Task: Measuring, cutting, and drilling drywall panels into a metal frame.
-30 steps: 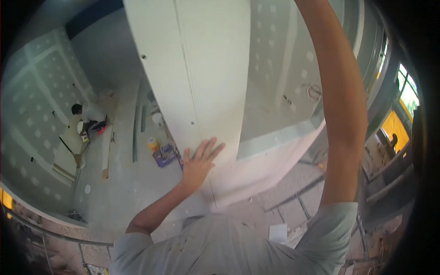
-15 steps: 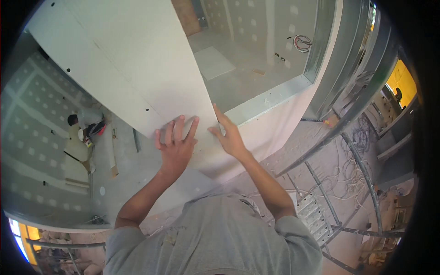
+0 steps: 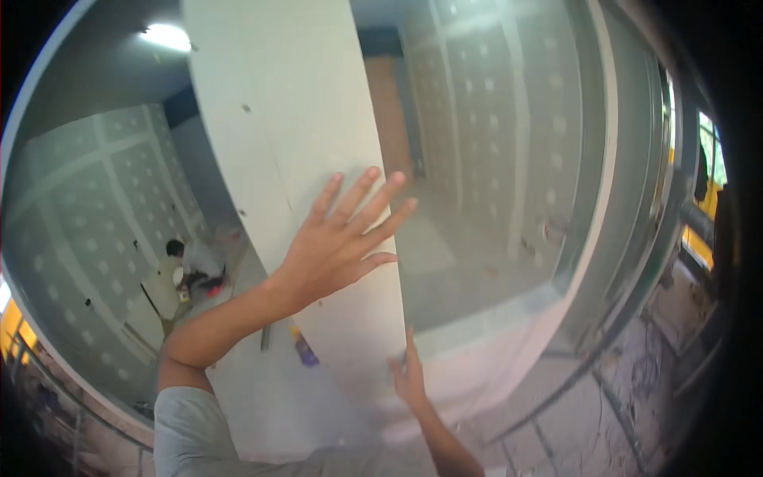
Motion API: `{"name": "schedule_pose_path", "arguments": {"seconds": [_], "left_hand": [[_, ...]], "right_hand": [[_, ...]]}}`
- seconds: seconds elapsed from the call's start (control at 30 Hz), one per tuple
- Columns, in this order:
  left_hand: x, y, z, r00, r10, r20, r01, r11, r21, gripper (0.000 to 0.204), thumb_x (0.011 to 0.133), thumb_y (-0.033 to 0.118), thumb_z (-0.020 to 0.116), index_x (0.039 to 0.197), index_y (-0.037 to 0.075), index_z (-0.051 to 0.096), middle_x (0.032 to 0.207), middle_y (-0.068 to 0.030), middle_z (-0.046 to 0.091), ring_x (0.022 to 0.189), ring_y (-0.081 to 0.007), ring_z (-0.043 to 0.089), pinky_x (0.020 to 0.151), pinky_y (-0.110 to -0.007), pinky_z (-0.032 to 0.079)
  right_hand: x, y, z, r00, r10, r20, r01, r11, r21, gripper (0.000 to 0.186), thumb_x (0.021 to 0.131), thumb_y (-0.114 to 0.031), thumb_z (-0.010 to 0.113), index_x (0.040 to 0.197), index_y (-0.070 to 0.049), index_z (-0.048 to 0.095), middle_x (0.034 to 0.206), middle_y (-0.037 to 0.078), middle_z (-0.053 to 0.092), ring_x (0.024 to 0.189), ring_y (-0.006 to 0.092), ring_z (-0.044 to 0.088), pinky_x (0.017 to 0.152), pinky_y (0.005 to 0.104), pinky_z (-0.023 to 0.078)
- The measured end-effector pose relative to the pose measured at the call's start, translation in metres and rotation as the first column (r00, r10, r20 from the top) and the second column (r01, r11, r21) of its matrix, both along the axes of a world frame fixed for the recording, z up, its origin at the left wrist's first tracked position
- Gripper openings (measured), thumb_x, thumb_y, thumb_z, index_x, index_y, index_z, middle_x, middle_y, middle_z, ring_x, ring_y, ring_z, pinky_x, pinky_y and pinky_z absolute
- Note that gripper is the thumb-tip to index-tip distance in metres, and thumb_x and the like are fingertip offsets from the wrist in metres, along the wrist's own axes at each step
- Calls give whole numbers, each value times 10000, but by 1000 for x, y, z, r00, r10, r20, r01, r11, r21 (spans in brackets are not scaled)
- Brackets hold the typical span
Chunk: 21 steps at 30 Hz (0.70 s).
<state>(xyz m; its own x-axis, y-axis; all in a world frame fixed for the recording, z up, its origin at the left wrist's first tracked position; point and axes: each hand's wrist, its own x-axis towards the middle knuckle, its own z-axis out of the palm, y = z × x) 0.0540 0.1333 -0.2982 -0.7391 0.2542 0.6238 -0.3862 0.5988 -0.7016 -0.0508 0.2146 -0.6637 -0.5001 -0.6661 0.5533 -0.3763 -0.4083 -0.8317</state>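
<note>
A tall white plasterboard panel [image 3: 290, 75] stands upright in front of me, dotted with several dark screw heads. My left hand [image 3: 342, 238] is raised over its face, palm toward the board and fingers spread, holding nothing. Its fingertips reach past the panel's right edge; whether the palm touches is unclear. Lower down, my right hand [image 3: 409, 380] rests at that same edge, with the index finger stretched up along it and the thumb apart on the face side.
Right of the panel is an opening with a metal-framed sill [image 3: 485, 322]. At left, a person [image 3: 199, 264] crouches by a wall with filled joints. A purple and yellow object [image 3: 304, 348] lies on the floor behind the panel. Metal scaffold bars [image 3: 616, 401] stand at lower right.
My view has tilted up. My left hand has risen along the panel toward its right edge, fingers spreading. The right hand remains at the edge, now below the left.
</note>
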Motion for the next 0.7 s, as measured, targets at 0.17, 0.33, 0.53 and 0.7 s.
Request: {"name": "schedule_pose_path", "arguments": {"seconds": [0.17,0.33,0.53,0.7], "left_hand": [[-7,9,108,996,-84,-30,83,996,-14,809,869,558,684,1555,239,399,1666,-71,259,1540,-312,214,1242,-555,143],[-24,-13,252,893,-157,-422,57,969,-240,805,928,620,597,1577,214,351,1660,-124,256,1539,-371,206,1223,-609,155],[-60,-38,355,744,-45,-667,-32,994,-102,996,863,804,493,1603,165,302,1638,-233,246,1533,-420,185,1153,-745,92],[-64,-52,374,719,20,-694,-190,967,-170,950,860,750,543,1607,217,296,1643,-236,237,1537,-419,176,1151,-748,87]], "right_hand": [[3,6,-6,1000,-10,-7,10,1000,-24,801,939,-6,644,1604,5,198,1593,268,349,1464,382,370,1188,388,286],[-5,0,0,999,-13,-43,11,999,-49,815,928,-9,661,1601,9,201,1567,274,383,1420,399,415,1167,397,315],[-11,-26,-46,998,-2,65,7,997,-82,747,905,-29,697,1553,1,326,1474,227,492,1335,320,495,1112,377,375],[-12,-33,-62,987,52,153,-56,998,21,742,935,2,616,1594,-24,275,1541,244,433,1435,326,404,1169,357,297]]}}
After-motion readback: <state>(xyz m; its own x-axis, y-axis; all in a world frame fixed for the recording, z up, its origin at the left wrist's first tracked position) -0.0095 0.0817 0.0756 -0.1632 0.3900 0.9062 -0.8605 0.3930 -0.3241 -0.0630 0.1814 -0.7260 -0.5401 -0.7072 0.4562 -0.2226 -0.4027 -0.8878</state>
